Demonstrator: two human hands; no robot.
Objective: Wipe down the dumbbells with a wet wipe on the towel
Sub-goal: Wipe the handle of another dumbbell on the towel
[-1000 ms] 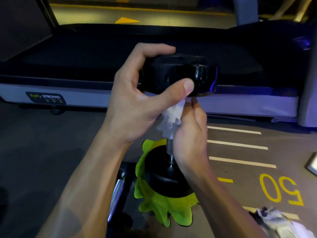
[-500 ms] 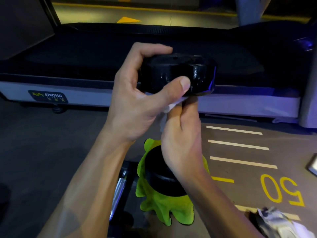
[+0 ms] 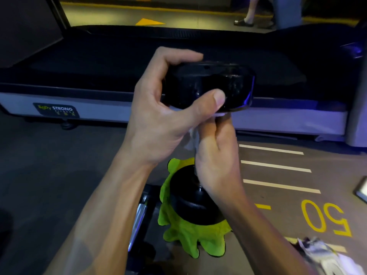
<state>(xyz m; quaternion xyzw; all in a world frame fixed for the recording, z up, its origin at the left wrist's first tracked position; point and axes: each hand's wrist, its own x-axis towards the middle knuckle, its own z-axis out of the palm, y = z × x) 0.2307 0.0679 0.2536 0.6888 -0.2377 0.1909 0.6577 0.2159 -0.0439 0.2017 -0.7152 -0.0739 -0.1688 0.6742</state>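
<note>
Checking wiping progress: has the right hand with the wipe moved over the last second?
Yes. The right hand has slid up the handle, away from the green towel, toward the dumbbell's top head.

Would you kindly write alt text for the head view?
A dumbbell stands on end on a green towel; the left hand grips its top head while the right hand holds a white wipe around the handle.

Dumbbell (image 3: pixel 208 86) handle and wipe (image 3: pixel 192 138) — mostly hidden behind right hand (image 3: pixel 216 155).
</note>
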